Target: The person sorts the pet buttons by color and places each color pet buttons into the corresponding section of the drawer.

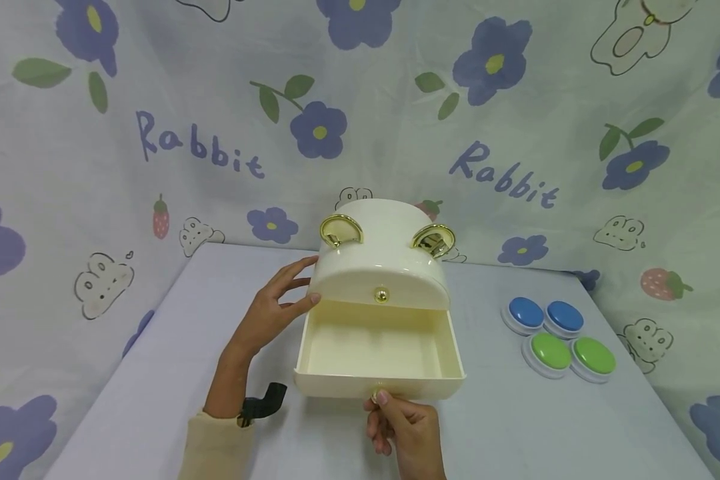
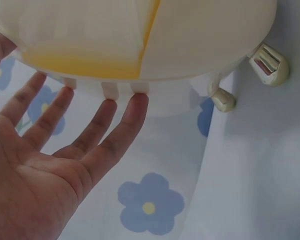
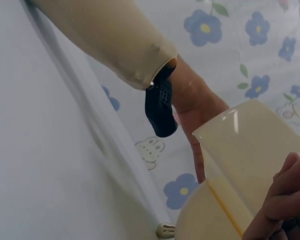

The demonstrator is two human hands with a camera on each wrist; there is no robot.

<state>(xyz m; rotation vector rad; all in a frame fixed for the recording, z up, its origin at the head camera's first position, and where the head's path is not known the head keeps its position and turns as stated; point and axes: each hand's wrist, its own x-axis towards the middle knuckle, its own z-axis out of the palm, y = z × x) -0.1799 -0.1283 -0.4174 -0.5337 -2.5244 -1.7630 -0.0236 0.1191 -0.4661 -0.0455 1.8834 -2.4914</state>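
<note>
A cream plastic storage box (image 1: 378, 230) with a rounded top stands on the table, its lower drawer (image 1: 375, 387) pulled out toward me and bare inside. My right hand (image 1: 411, 427) pinches the small gold drawer knob (image 1: 377, 393) between thumb and fingers. Along the box's left side rests my left hand (image 1: 267, 320), with the thumb near the front edge. Its fingers (image 2: 112, 145) are fairly straight, and their tips touch the box's side in the left wrist view. A second gold knob (image 1: 381, 295) sits on the upper front.
Two gold ring-shaped pieces (image 1: 341, 230) rise from the box top, and small gold feet (image 2: 271, 65) carry it. To the right are two blue buttons (image 1: 526, 312) and two green buttons (image 1: 551, 350) on white bases. A patterned curtain (image 1: 384, 133) hangs behind the white table (image 1: 492, 427).
</note>
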